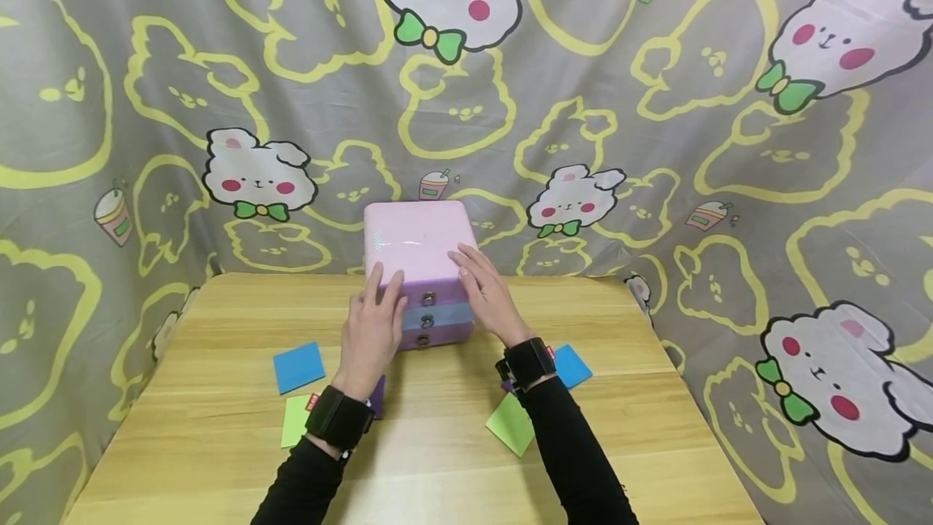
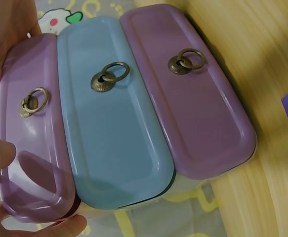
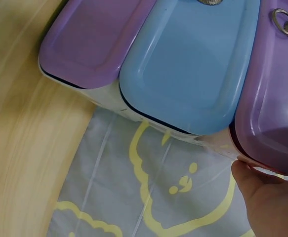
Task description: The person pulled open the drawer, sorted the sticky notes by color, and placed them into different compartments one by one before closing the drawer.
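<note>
A small chest of drawers (image 1: pixel 419 237) has a pink top and three drawer fronts, purple, blue and purple. Each front carries a bronze ring pull, such as the ring on the blue drawer (image 2: pixel 111 79). My left hand (image 1: pixel 370 335) rests at the top's front left corner, fingers extended onto it; its fingertips show beside the upper purple drawer (image 2: pixel 35 163) in the left wrist view. On the other side, my right hand (image 1: pixel 492 294) lies along the top's right edge with straight fingers. Its thumb touches the side by the upper drawer in the right wrist view.
Left of the chest lie a blue square note (image 1: pixel 299 368), a green one (image 1: pixel 294 421) and a purple one (image 1: pixel 377 397) partly behind the wrist. To the right are another green note (image 1: pixel 512 424) and blue note (image 1: pixel 572 365). A patterned curtain (image 1: pixel 466 120) surrounds the wooden table (image 1: pixel 437 460).
</note>
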`<state>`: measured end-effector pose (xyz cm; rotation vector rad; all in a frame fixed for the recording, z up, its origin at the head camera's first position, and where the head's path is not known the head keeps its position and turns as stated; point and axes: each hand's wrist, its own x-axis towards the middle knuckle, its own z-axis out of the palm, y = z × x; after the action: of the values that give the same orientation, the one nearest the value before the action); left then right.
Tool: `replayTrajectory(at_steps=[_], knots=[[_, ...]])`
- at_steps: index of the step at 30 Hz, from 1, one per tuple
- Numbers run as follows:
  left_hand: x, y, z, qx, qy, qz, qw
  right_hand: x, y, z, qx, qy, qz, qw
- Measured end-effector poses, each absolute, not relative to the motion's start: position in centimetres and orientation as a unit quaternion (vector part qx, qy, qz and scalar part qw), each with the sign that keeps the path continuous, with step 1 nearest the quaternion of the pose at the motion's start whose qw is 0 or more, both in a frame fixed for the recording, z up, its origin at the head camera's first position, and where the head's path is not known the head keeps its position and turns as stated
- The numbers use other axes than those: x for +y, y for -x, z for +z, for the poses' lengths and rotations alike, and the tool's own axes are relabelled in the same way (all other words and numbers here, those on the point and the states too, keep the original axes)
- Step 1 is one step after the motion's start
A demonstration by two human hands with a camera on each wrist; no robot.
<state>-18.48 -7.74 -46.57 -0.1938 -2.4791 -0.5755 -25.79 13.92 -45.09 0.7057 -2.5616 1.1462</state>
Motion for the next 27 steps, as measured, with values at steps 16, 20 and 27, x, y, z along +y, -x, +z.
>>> replayTrajectory(at_steps=[16, 20, 27], knots=[[-6.6, 17.8, -46.6, -0.926, 0.061, -0.193, 0.319, 14.4, 26.3, -44.6, -0.88, -0.237, 0.4, 0.093], [-6.3, 17.7, -46.6, -0.926, 0.058, -0.195, 0.319, 14.4, 26.5, -44.6, -0.881, -0.236, 0.401, 0.089], [-5.9, 17.5, -46.8, -0.925, 0.054, -0.195, 0.32, 14.7, 26.5, -44.5, -0.873, -0.233, 0.419, 0.083]])
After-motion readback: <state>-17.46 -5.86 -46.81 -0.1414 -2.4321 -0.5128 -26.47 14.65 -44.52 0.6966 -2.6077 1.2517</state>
